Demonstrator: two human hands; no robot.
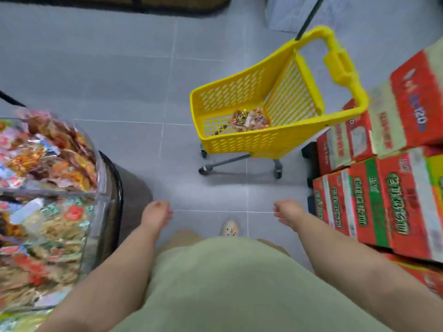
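Observation:
My left hand (pixel 157 215) hangs at my side with fingers loosely curled and holds nothing. My right hand (pixel 286 212) hangs the same way, empty, close to the stacked cartons. A small yellow plastic shopping cart (pixel 242 140) on wheels stands on the floor ahead of me, out of reach of both hands. Several wrapped snacks (pixel 250 119) lie in the bottom of its basket. Its yellow handle (pixel 340 63) points to the right.
A clear-walled display bin (pixel 102 178) full of wrapped snack packets (pixel 45 149) stands at my left. Red and green cartons (pixel 383 200) are stacked at my right. Grey tiled floor (pixel 119 80) lies between. A dark mat edge (pixel 119 6) runs along the top.

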